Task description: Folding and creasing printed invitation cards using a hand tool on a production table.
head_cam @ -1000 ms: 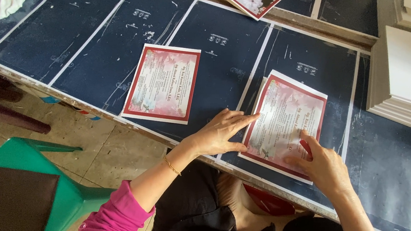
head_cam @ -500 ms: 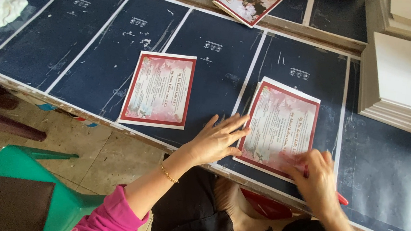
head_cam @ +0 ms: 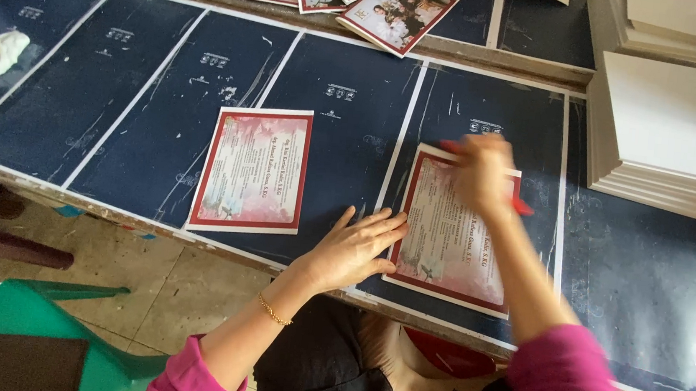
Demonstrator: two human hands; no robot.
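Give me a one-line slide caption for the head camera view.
Left hand steadies a red-bordered printed card on dark blue sheets while the blurred right hand sweeps across it.

Red-bordered pink card (head_cam: 456, 230); dark blue sheets (head_cam: 345, 128); white board stack (head_cam: 663, 139).

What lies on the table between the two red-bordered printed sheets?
In the head view, between the left red-bordered sheet and the right one, only dark blue panel shows, plus the left hand, whose fingertips touch the right sheet's edge.
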